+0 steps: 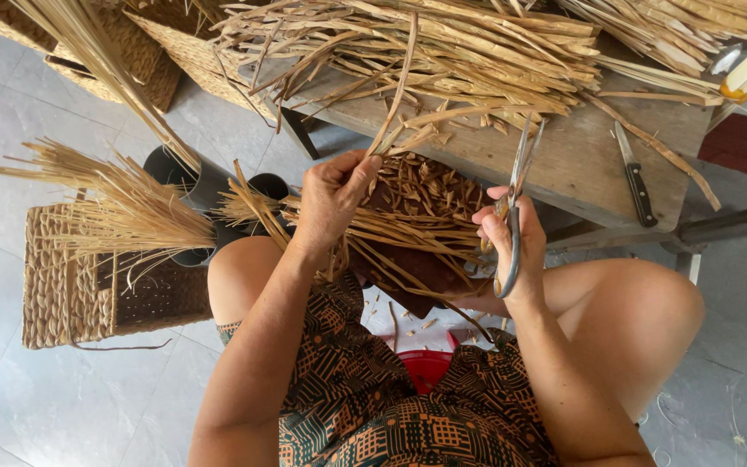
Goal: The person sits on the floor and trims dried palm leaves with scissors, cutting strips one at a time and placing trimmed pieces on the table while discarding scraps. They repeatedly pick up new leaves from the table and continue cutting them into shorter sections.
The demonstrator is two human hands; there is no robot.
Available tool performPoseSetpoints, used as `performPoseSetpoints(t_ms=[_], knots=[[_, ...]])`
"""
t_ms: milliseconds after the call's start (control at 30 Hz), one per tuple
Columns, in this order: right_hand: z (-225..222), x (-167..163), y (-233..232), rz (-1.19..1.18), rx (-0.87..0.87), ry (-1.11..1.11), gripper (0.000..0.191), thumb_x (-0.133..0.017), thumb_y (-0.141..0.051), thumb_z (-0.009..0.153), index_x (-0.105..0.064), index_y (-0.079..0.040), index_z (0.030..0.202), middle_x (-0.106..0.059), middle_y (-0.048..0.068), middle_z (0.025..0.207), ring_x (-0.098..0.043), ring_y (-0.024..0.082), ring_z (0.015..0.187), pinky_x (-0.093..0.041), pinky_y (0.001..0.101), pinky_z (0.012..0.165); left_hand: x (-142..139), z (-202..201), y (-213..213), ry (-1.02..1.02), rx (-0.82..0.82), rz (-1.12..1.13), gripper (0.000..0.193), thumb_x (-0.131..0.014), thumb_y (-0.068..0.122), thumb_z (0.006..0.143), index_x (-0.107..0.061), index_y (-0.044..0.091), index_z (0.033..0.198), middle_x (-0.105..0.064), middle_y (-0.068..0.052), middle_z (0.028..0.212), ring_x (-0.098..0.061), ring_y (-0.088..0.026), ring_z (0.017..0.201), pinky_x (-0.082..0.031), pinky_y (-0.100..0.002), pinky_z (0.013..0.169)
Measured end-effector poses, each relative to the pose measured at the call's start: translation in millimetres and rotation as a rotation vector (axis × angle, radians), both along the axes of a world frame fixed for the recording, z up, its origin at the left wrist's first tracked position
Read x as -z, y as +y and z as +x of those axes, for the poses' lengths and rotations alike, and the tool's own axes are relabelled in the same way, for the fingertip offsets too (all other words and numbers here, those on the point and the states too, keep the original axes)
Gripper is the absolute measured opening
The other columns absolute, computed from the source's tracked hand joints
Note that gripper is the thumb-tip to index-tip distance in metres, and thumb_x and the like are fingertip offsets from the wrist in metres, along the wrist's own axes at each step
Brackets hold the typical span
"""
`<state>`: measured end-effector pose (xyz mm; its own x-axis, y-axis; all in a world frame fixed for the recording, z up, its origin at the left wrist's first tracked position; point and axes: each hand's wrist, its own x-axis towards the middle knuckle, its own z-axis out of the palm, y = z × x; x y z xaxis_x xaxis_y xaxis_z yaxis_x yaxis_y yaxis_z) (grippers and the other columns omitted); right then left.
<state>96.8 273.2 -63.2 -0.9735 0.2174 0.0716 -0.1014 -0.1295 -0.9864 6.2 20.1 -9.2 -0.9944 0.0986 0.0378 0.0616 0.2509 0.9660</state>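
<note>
1. Your left hand (332,201) pinches one long straw strip (398,95) that runs up toward 12 o'clock.
2. Your right hand (508,242) is closed around the scissors (516,186), blades pointing to 12 o'clock.
3. The half-woven basket (417,216) sits between your hands, on your lap.
4. A knife (635,175) lies on the wooden table (555,156) at 3 o'clock.

The straw strips (443,52) were pale tan, the dress (365,398) black with an orange-and-green geometric print, the stool (425,367) red.

Dry matt straw strips (408,216), shiny metal scissors (516,186), rough wooden table (564,156).
</note>
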Motion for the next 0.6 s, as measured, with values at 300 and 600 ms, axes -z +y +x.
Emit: performPoseSetpoints(t_ms=[300, 600], knots=[[-0.8, -8.0, 9.4, 0.050, 0.011, 0.120, 0.043, -0.071, -0.029, 0.100, -0.059, -0.004, 0.133, -0.064, 0.002, 0.094, -0.055, 0.007, 0.082, -0.044, 0.0219, 0.071, -1.2, 3.5, -0.9, 0.002, 0.065, -0.084, 0.028, -0.070, 0.026, 0.097, -0.078, 0.003, 0.112, -0.072, 0.002, 0.075, -0.058, -0.004, 0.065, -0.049, -0.023, 0.056], [8.4, -23.7, 19.7, 0.049, 0.127, 0.018, 0.021, -0.072, -0.015, 0.101, -0.065, -0.005, 0.118, -0.053, -0.003, 0.081, -0.048, 0.006, 0.060, -0.037, 0.0207, 0.049, -5.5, 3.5, -0.8, 0.149, 0.119, -0.116, 0.026, -0.072, 0.024, 0.099, -0.076, 0.002, 0.111, -0.077, -0.008, 0.088, -0.069, -0.009, 0.075, -0.057, -0.026, 0.065]])
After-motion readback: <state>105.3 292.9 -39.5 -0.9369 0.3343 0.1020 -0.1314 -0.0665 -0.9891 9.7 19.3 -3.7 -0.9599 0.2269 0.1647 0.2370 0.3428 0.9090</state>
